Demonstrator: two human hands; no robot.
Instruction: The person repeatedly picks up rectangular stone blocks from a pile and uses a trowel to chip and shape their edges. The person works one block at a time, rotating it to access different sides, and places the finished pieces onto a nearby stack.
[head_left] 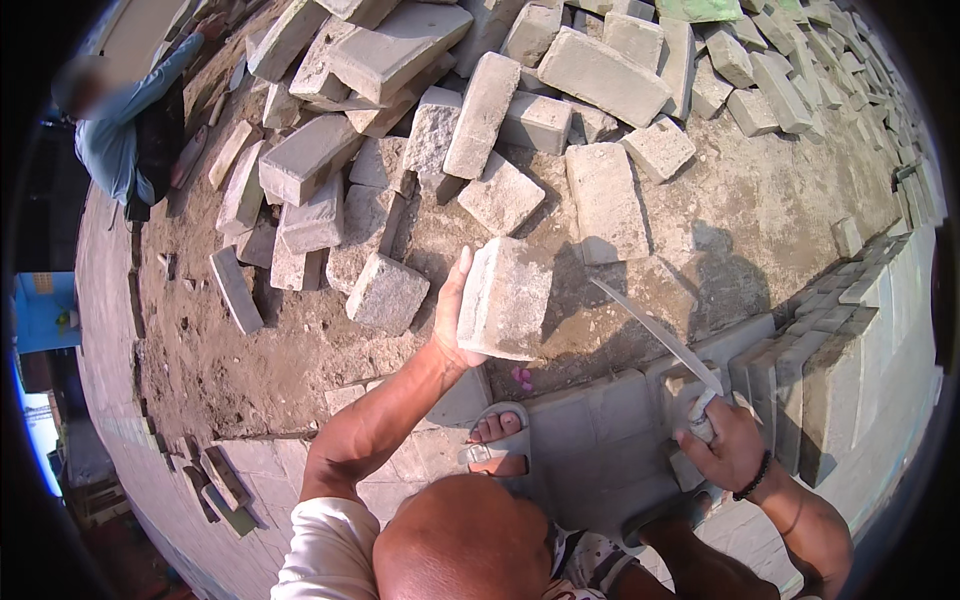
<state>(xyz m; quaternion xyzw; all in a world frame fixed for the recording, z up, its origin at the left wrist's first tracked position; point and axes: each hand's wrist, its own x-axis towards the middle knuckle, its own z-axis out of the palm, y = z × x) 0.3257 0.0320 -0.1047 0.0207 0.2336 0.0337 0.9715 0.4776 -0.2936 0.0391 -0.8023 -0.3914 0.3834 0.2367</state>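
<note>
A rough grey concrete block [504, 300] is held up in my left hand [455, 325], with my fingers along its left side and underneath. My right hand [725, 450] grips the pale, wrapped handle [703, 415] of a long flat steel blade [655, 330], which points up and to the left, a short way right of the block. Behind the held block, a larger pale block [605, 200] lies on the dirt. My sandalled foot [497, 430] shows below the held block.
Loose blocks [310, 160] are heaped across the back. A co-worker [130, 130] in blue bends at the upper left. Stacked pavers [830, 370] stand at the right. A paved surface [280, 470] borders the dirt [200, 360], with short offcuts [225, 480] on it.
</note>
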